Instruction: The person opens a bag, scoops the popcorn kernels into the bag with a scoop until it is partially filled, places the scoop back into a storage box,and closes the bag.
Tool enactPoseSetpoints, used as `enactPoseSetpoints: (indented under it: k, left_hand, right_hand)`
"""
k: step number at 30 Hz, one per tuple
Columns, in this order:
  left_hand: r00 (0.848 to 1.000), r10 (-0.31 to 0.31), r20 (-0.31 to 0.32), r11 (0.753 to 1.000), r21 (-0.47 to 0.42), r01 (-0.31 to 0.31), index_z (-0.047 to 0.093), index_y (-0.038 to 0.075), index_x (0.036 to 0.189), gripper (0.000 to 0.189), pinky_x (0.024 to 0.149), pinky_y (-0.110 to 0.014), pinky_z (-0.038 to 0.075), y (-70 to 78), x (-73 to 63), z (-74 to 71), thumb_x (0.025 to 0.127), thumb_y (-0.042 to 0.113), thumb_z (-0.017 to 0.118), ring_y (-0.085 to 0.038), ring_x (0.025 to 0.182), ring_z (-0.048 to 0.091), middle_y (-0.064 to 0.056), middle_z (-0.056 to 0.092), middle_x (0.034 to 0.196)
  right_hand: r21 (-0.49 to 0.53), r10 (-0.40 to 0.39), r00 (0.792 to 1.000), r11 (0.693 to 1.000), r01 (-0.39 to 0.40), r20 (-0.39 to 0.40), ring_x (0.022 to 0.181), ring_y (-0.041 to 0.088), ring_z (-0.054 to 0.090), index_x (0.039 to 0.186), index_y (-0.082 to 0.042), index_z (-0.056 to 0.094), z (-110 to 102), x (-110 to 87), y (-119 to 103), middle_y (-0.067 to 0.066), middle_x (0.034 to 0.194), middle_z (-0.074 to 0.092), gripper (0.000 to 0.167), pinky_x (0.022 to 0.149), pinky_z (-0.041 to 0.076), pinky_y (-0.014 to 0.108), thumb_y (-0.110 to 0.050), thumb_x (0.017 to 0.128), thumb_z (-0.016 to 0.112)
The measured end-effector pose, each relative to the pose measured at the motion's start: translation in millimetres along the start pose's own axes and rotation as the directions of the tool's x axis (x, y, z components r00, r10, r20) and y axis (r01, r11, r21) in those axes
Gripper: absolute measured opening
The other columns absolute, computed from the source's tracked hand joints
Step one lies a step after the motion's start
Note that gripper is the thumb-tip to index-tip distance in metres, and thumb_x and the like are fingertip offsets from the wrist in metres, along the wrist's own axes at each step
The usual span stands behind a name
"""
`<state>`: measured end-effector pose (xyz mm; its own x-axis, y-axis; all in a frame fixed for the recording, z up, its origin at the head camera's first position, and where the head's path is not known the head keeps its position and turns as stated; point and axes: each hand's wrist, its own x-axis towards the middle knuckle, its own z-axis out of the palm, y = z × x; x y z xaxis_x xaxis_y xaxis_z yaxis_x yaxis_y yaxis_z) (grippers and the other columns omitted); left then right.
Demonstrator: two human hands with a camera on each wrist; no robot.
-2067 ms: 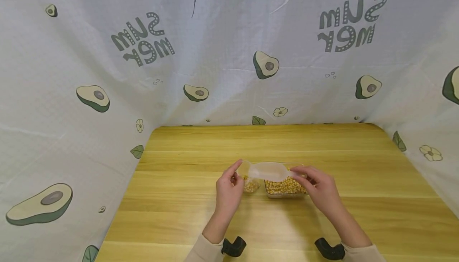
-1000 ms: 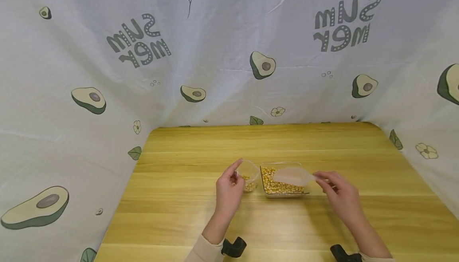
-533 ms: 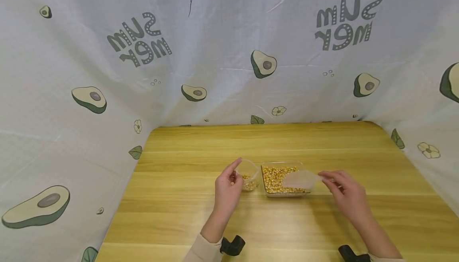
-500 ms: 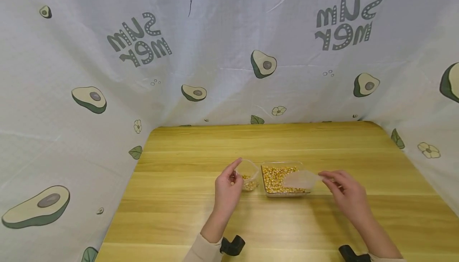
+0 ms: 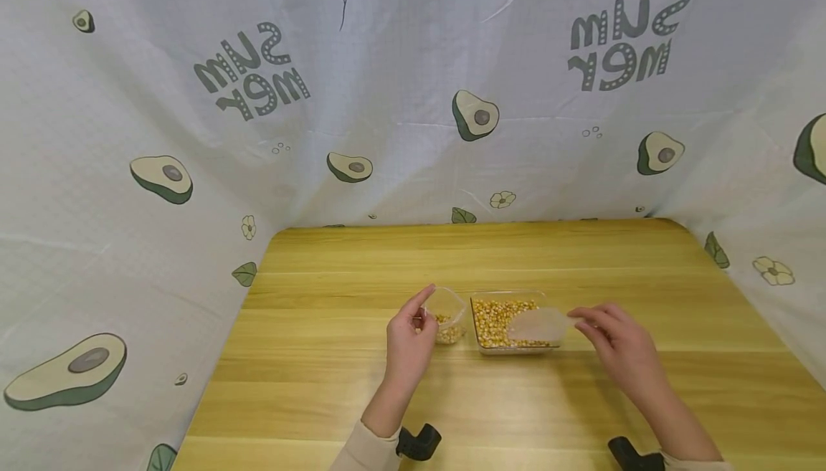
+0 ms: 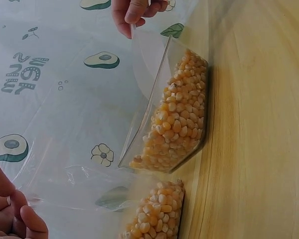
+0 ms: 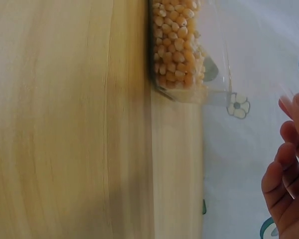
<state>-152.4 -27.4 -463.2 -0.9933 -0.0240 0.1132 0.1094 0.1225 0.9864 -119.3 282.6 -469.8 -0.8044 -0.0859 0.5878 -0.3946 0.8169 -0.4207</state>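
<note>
My left hand [image 5: 411, 335] pinches the rim of a clear plastic bag [image 5: 452, 320], holding its mouth wide. Corn kernels [image 6: 154, 214] lie in the bottom of the bag, which rests on the table. Just to its right stands a clear rectangular container [image 5: 516, 351] with many more kernels [image 5: 493, 320] inside. Between thumb and fingers, my right hand [image 5: 622, 345] pinches the handle end of a translucent white scoop [image 5: 538, 325]. The scoop's bowl overlaps the right part of the container. In the left wrist view the scoop [image 6: 148, 64] slants down behind the container's rim.
A wooden table [image 5: 335, 356] carries the bag and the container. Behind and at both sides hangs a pale curtain [image 5: 387, 84] printed with avocados. Black curved pieces [image 5: 419, 442] sit at both wrists.
My right hand has carried the scoop from over the bag rightward to the container, then shifted it slightly left over the kernels. My left hand has kept its hold on the bag.
</note>
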Motion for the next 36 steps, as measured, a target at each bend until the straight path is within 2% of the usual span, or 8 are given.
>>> enactPoseSetpoints:
  k: [4,12,22,28,36]
  left_hand:
    - [1.0,0.005,-0.005,1.0,-0.001,-0.005,0.066,0.019,0.132,0.047,0.045,-0.013,0.027,0.0,0.0,-0.2,0.094,-0.003,0.05,-0.009,0.065,0.043,-0.003,0.051,0.086]
    - [1.0,0.004,-0.013,1.0,-0.019,-0.004,0.067,0.021,0.131,0.047,0.044,-0.015,0.027,1.6,0.0,-0.3,0.094,-0.003,0.052,-0.009,0.065,0.043,-0.008,0.054,0.089]
    - [1.0,0.004,-0.021,1.0,-0.013,-0.004,0.067,0.02,0.131,0.047,0.045,-0.014,0.029,0.5,-0.8,-0.3,0.093,-0.004,0.053,-0.009,0.066,0.045,-0.007,0.054,0.088]
    - [1.0,0.011,-0.015,1.0,-0.009,-0.011,0.067,0.021,0.13,0.047,0.044,-0.014,0.027,0.6,-0.9,-0.4,0.093,-0.004,0.052,-0.008,0.064,0.044,-0.006,0.052,0.086]
    - [1.0,0.025,-0.006,1.0,-0.002,-0.025,0.065,0.013,0.133,0.045,0.044,-0.014,0.027,0.3,-1.7,-1.0,0.094,-0.004,0.052,-0.008,0.064,0.043,-0.006,0.053,0.086]
  right_hand:
    - [0.018,-0.015,1.0,1.0,0.015,0.005,0.064,-0.007,0.039,0.098,-0.009,0.075,4,1.6,-3,-0.003,0.083,0.06,0.028,0.053,0.032,0.012,0.011,0.077,0.075]
    - [0.024,0.007,1.0,1.0,-0.007,0.006,0.063,-0.007,0.038,0.097,-0.01,0.075,14,0.3,-5,-0.003,0.082,0.059,0.026,0.052,0.032,0.012,0.008,0.078,0.076]
    - [0.032,0.077,0.995,0.996,-0.079,0.059,0.061,-0.007,0.04,0.099,-0.012,0.076,19,-6.8,-3,-0.005,0.081,0.061,0.023,0.051,0.035,0.012,0.0,0.079,0.078]
    - [0.049,0.059,0.998,0.997,-0.061,0.039,0.06,-0.007,0.039,0.097,-0.012,0.076,26,-7.7,-4,-0.006,0.079,0.062,0.026,0.052,0.034,0.011,0.001,0.075,0.081]
    - [0.056,0.08,0.997,0.995,-0.08,-0.001,0.059,-0.007,0.045,0.093,-0.011,0.076,34,-6.9,-2,-0.005,0.077,0.064,0.025,0.053,0.037,0.01,0.001,0.072,0.083]
